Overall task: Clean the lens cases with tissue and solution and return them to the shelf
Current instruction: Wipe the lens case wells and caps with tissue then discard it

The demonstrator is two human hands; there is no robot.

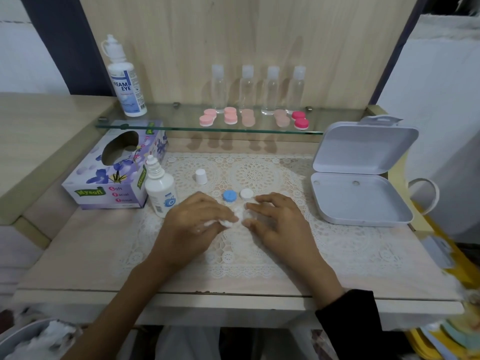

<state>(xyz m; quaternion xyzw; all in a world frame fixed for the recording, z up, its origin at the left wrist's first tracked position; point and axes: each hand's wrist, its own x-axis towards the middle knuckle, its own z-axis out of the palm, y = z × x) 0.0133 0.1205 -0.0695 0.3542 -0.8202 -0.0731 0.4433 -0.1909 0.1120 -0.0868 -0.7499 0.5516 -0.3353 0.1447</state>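
Left hand (192, 219) pinches a tissue wad (232, 221) against the lens case (246, 216), which the right hand (280, 222) nips between thumb and forefinger on the lace mat (259, 175) — blue cap (230, 196) and white cap (246, 194) parked just beyond, presumably leaving the wells open for wiping.

Your surface (78, 255) carries a lace mat (350, 245). Left of the mat sits a tissue box (111, 178). On the mat's left edge stands a small solution bottle (159, 193), and on its right edge lies an open white box (361, 201). Behind the mat, a glass shelf (337, 123) holds pink lens cases (230, 115) and clear bottles (246, 87).
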